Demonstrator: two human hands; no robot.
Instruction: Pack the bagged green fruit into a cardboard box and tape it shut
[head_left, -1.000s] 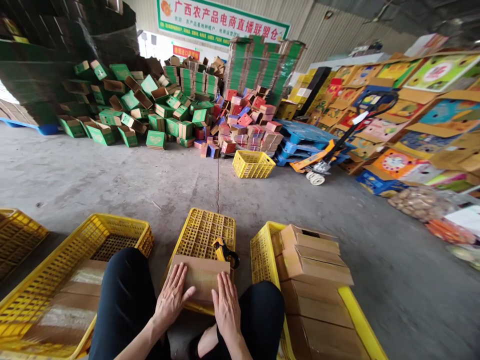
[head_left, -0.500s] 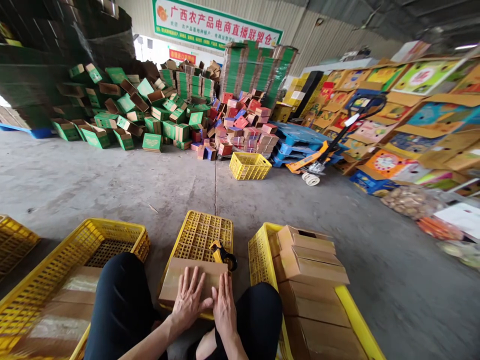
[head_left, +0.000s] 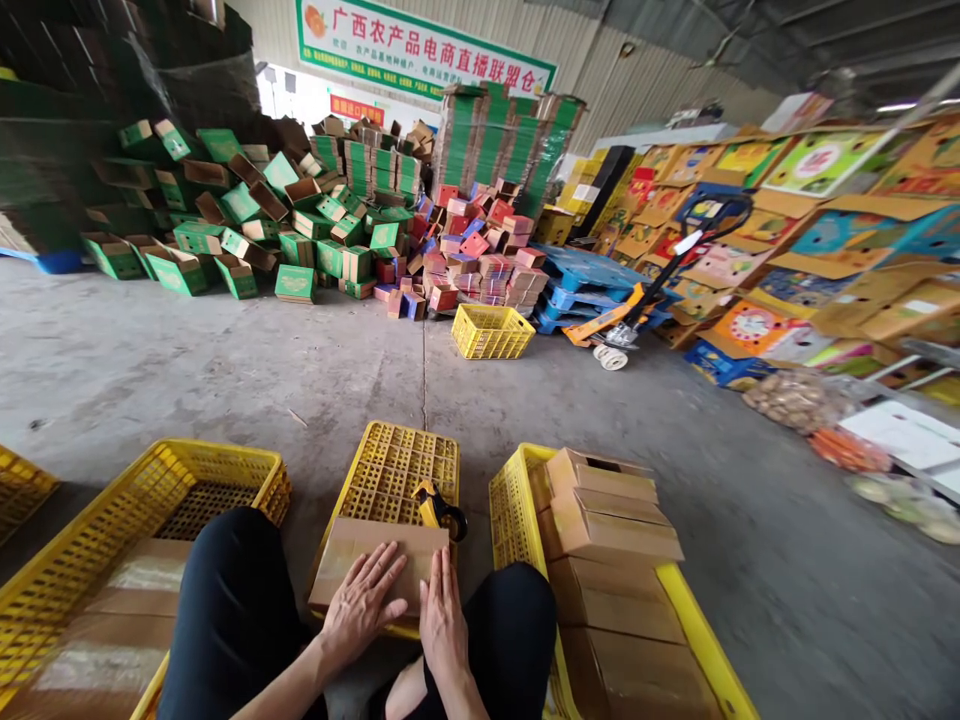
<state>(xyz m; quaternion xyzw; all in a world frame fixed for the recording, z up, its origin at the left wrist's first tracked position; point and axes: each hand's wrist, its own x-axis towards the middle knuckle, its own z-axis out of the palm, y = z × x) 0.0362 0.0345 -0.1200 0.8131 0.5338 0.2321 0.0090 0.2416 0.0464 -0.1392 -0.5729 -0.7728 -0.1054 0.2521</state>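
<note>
A flat brown cardboard box [head_left: 352, 552] lies on an upturned yellow crate [head_left: 397, 470] between my knees. My left hand [head_left: 364, 600] rests flat on its top with fingers spread. Beside it, my right hand [head_left: 442, 620] presses flat on the box's right part, fingers straight. A yellow and black tape dispenser [head_left: 439, 508] sits on the crate just beyond the box, touching neither hand.
A yellow crate [head_left: 517, 520] on my right holds stacked brown boxes [head_left: 607, 530]. A yellow crate [head_left: 202, 470] on my left holds flat cardboard. Farther off are piles of green and red boxes [head_left: 315, 230], a small yellow basket [head_left: 491, 332], blue pallets and a pallet jack [head_left: 622, 330].
My left hand slid right across the box top toward my right hand. The view drifted slightly; the box shifted a little to the left on the crate.
</note>
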